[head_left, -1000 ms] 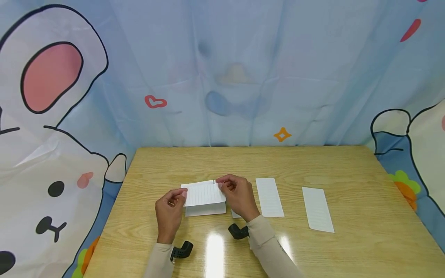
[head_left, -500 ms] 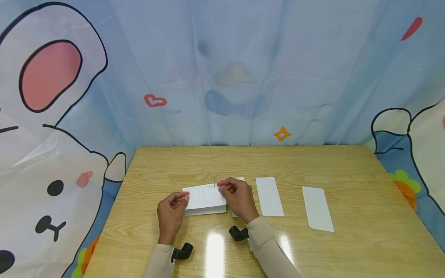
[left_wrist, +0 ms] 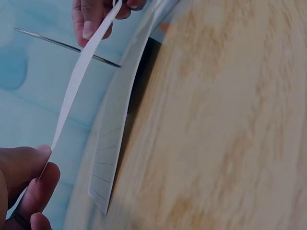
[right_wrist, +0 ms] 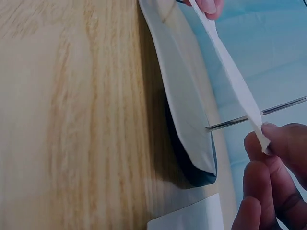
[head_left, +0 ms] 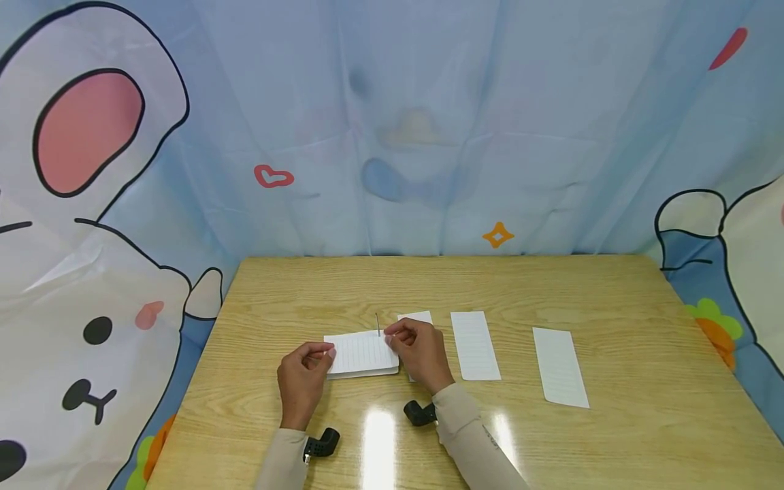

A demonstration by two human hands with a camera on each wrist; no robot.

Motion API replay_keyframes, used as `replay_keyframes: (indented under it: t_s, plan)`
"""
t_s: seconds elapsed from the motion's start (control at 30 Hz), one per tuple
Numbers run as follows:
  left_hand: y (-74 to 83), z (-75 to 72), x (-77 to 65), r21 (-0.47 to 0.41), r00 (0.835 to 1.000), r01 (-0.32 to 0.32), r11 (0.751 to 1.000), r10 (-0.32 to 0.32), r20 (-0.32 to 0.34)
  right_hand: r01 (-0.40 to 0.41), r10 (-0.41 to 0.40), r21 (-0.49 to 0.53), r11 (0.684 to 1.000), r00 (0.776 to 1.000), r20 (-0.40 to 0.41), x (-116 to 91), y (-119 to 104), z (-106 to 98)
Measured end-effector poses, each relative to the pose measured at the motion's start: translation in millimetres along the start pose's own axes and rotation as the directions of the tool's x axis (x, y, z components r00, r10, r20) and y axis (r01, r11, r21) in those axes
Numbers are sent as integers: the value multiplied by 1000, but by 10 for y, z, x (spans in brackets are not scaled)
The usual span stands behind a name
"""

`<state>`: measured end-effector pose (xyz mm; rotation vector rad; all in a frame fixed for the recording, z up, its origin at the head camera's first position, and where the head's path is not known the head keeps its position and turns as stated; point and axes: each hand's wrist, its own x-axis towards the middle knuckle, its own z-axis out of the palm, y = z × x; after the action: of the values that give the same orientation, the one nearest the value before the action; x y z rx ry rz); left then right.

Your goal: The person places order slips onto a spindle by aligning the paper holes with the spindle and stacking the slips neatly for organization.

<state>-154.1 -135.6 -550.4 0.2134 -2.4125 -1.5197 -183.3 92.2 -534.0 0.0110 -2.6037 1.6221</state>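
Note:
A lined white paper sheet (head_left: 358, 354) is stretched between my two hands. My left hand (head_left: 300, 384) pinches its left end between thumb and fingers, and my right hand (head_left: 422, 354) pinches the right end. Near that right end, a thin metal spike (right_wrist: 235, 120) appears to pass through the sheet, its point showing above in the left wrist view. Under it, apart from the held sheet, another lined sheet (left_wrist: 112, 129) lies around the spike's foot. A dark base (right_wrist: 194, 175) shows beneath this lower sheet.
Beside my right hand a paper sheet (head_left: 418, 316) lies partly hidden by that hand. Two more lined sheets, one nearer (head_left: 476, 346) and one farther right (head_left: 560, 367), lie flat on the wooden table (head_left: 649, 340). A printed curtain (head_left: 392, 204) hangs behind the table.
The held sheet has come down along the spike toward the lower sheet, both hands lowering slightly with it. More of the spike now stands above the paper.

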Motion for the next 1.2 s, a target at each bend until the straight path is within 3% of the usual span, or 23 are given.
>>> replay_keyframes:
  t_s: [0.47,1.2]
  plan:
    - [-52,33,-9,124,1000,16,992,-17,12,1,-4,-192,981,1000,-17,8,95,81]
    - [-63,55,27,290,1000,17,957,-21,13,-37,14,-325,945,997,-72,-12,81,128]
